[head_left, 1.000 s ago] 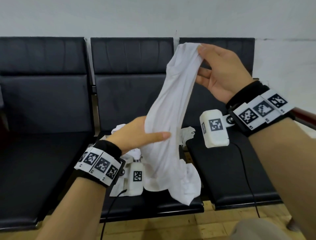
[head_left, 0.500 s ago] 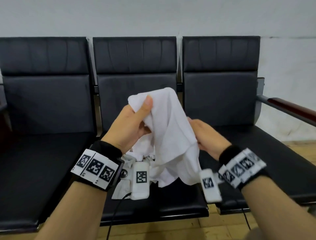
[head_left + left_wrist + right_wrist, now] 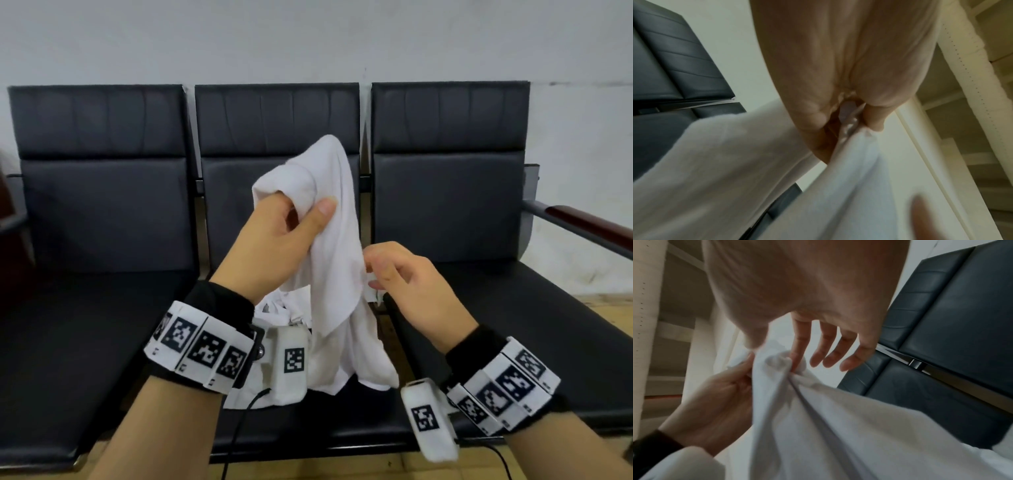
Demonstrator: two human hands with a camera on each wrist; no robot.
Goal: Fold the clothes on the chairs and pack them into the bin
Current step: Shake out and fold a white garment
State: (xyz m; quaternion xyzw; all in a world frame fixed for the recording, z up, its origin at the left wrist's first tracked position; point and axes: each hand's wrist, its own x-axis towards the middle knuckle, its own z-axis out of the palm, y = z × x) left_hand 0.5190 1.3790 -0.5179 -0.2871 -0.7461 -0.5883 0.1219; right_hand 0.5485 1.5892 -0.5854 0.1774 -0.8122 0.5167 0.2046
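Observation:
A white garment (image 3: 335,274) hangs bunched over the middle black chair (image 3: 277,116), its lower end lying on the seat. My left hand (image 3: 301,212) grips its upper folds at chest height, fingers curled into the cloth (image 3: 756,162). My right hand (image 3: 373,274) is lower and to the right. In the right wrist view its thumb and forefinger (image 3: 797,344) pinch a fold of the garment (image 3: 838,434) while the other fingers stay stretched out. No bin is in view.
Three black padded chairs stand in a row against a white wall, the left chair (image 3: 99,205) and right chair (image 3: 448,205) bare. A metal and wood armrest (image 3: 589,226) juts out at the far right. Wooden floor shows below the seats.
My right hand let go of the garment's raised top and dropped to its right edge. My left hand lifted a bunch of cloth up to chest height.

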